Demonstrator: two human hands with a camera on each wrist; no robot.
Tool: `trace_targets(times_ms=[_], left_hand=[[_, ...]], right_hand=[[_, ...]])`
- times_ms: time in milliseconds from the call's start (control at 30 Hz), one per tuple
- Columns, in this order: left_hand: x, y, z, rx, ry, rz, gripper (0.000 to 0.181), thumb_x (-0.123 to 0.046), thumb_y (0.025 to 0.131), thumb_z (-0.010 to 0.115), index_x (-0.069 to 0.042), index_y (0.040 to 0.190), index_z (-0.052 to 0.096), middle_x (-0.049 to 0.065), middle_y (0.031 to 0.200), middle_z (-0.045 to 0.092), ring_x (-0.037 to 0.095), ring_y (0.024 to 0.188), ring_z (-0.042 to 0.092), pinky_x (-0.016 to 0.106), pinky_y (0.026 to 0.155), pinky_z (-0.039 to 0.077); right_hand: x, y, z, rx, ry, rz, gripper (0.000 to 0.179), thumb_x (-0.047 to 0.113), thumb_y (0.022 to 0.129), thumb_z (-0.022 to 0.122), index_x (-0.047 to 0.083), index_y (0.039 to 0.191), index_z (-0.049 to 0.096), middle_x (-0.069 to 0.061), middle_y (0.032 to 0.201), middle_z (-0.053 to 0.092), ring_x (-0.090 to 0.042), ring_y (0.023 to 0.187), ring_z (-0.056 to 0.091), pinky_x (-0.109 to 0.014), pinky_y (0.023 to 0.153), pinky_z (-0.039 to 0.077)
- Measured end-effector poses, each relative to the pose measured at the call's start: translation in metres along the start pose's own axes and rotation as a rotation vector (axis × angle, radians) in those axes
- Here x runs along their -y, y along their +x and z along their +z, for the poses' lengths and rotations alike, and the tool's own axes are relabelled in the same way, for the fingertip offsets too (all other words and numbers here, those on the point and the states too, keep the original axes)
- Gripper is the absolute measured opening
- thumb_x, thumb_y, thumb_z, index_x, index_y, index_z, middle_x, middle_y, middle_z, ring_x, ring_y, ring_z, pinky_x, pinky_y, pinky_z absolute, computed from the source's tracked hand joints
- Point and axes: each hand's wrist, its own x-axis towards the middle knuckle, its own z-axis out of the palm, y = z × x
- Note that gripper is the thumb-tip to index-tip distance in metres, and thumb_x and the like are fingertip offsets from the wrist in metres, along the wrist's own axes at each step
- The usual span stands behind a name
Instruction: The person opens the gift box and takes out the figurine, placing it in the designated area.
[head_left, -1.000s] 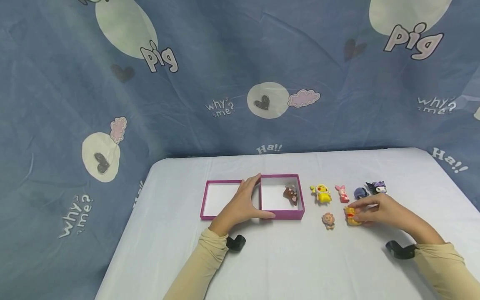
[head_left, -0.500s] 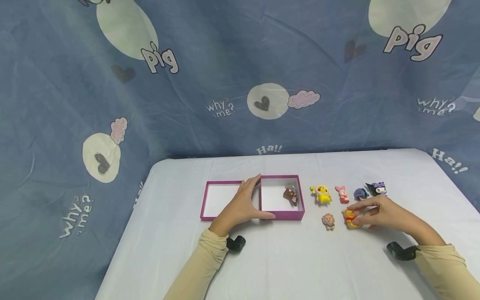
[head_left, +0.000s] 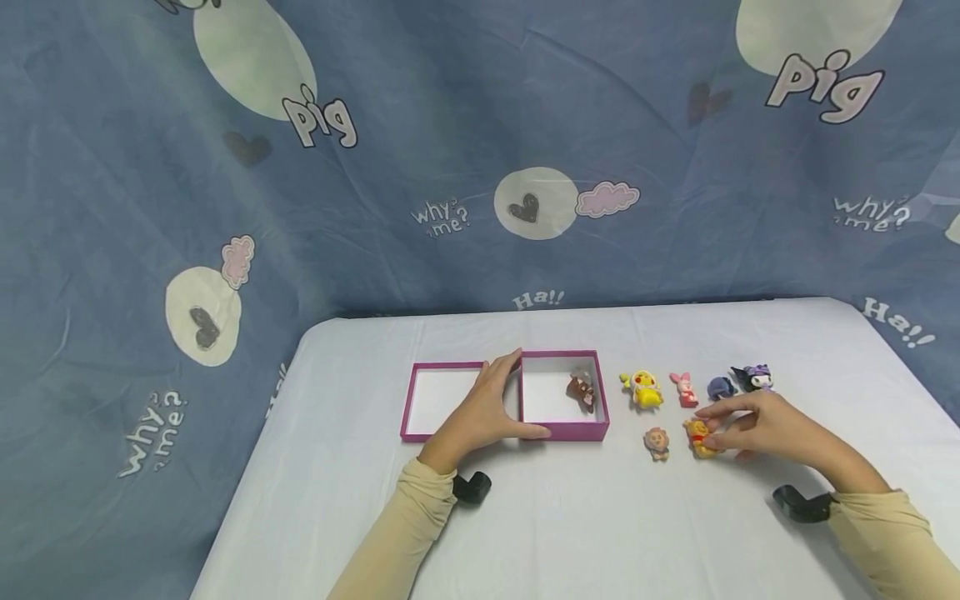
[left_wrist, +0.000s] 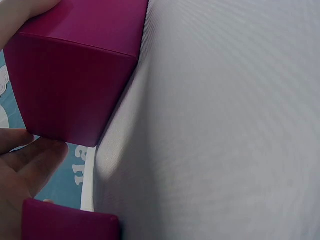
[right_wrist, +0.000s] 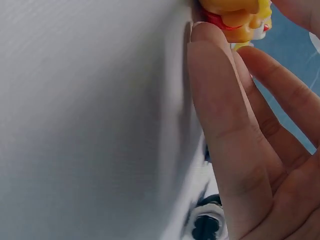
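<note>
My left hand (head_left: 480, 412) grips a magenta box (head_left: 566, 431) with a white inside, the thumb on its near wall and the fingers at its far wall. A small brown figurine (head_left: 581, 392) lies inside the box. In the left wrist view the box's magenta end (left_wrist: 75, 85) stands between thumb and fingers. My right hand (head_left: 772, 433) pinches a yellow bear figurine (head_left: 697, 438) with a red front, low over the white table. The right wrist view shows the thumb against the bear figurine (right_wrist: 235, 20), which is partly cut off by the frame.
A shallow magenta-rimmed tray or lid (head_left: 450, 365) lies left of the box. Near the right hand are a yellow figurine (head_left: 643, 389), a pink one (head_left: 684, 389), a lion-like one (head_left: 657, 443), a dark blue one (head_left: 722, 387) and a purple-and-black one (head_left: 757, 377).
The bear figurine has shifted slightly left and nearer the person, with the right fingers on it. My left hand and the box have stayed in place.
</note>
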Motion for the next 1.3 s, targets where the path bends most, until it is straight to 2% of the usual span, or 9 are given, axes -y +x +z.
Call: trace_targets(times_ms=[233, 467, 567, 800, 867, 1033, 1200, 1300], left_hand=[[-0.001, -0.001, 0.0, -0.002, 0.005, 0.005, 0.132, -0.056, 0.063, 0.096, -0.022, 0.166, 0.021, 0.004, 0.169, 0.032, 0.033, 0.162, 0.013, 0.054, 0.132, 0.016], [-0.001, 0.0, 0.001, 0.0, -0.001, -0.005, 0.132, -0.056, 0.063, 0.096, -0.023, 0.166, 0.021, 0.004, 0.171, 0.03, 0.036, 0.162, 0.011, 0.057, 0.131, 0.016], [0.0, 0.0, 0.001, 0.001, -0.001, -0.005, 0.131, -0.056, 0.063, 0.096, -0.023, 0.166, 0.021, 0.003, 0.171, 0.03, 0.036, 0.162, 0.011, 0.057, 0.131, 0.016], [0.001, 0.0, 0.001, -0.002, 0.007, 0.0, 0.132, -0.058, 0.063, 0.095, -0.024, 0.166, 0.021, 0.002, 0.17, 0.031, 0.034, 0.162, 0.013, 0.055, 0.131, 0.016], [0.002, 0.0, 0.001, -0.004, 0.006, 0.001, 0.132, -0.058, 0.063, 0.095, -0.024, 0.166, 0.02, 0.002, 0.17, 0.031, 0.033, 0.162, 0.013, 0.055, 0.131, 0.017], [0.002, 0.0, 0.0, -0.007, 0.0, 0.012, 0.132, -0.058, 0.063, 0.095, -0.023, 0.166, 0.021, 0.004, 0.17, 0.032, 0.034, 0.162, 0.013, 0.055, 0.131, 0.017], [0.003, 0.0, -0.001, -0.007, -0.009, 0.028, 0.131, -0.056, 0.064, 0.095, -0.021, 0.166, 0.022, 0.006, 0.169, 0.033, 0.034, 0.162, 0.014, 0.053, 0.132, 0.015], [0.002, 0.0, -0.001, -0.006, -0.014, 0.019, 0.131, -0.056, 0.063, 0.095, -0.022, 0.166, 0.022, 0.005, 0.17, 0.032, 0.034, 0.162, 0.013, 0.054, 0.132, 0.015]], right_hand=[[0.01, -0.001, -0.006, -0.043, -0.025, -0.059, 0.033, 0.006, 0.091, 0.077, -0.01, 0.119, 0.071, -0.024, 0.107, 0.076, 0.0, 0.08, 0.073, -0.032, 0.06, 0.064], [0.025, 0.002, -0.013, -0.052, -0.13, -0.035, 0.036, 0.012, 0.089, 0.081, -0.005, 0.119, 0.073, -0.018, 0.108, 0.076, 0.002, 0.081, 0.071, -0.027, 0.061, 0.063], [0.032, 0.004, -0.016, -0.062, -0.16, -0.052, 0.035, 0.012, 0.087, 0.082, -0.003, 0.118, 0.074, -0.018, 0.108, 0.076, 0.002, 0.082, 0.07, -0.025, 0.061, 0.063], [0.048, 0.02, -0.019, -0.13, -0.294, -0.31, 0.027, 0.006, 0.081, 0.086, 0.006, 0.108, 0.08, -0.004, 0.098, 0.08, 0.005, 0.088, 0.069, -0.022, 0.072, 0.062], [0.056, 0.027, -0.019, -0.109, -0.28, -0.335, 0.027, 0.007, 0.081, 0.086, 0.006, 0.108, 0.08, -0.004, 0.099, 0.079, 0.004, 0.089, 0.07, -0.022, 0.073, 0.063], [0.082, 0.042, -0.018, -0.03, -0.252, -0.297, 0.023, 0.011, 0.084, 0.085, 0.009, 0.107, 0.081, -0.008, 0.105, 0.078, -0.006, 0.093, 0.073, -0.027, 0.079, 0.065], [0.1, 0.057, -0.013, 0.029, -0.3, -0.295, 0.02, 0.01, 0.087, 0.083, 0.011, 0.107, 0.081, -0.006, 0.109, 0.079, -0.027, 0.1, 0.074, -0.035, 0.085, 0.065], [0.109, 0.066, -0.008, 0.054, -0.349, -0.32, 0.019, 0.01, 0.088, 0.082, 0.015, 0.107, 0.082, -0.004, 0.109, 0.079, -0.028, 0.103, 0.074, -0.039, 0.089, 0.064]])
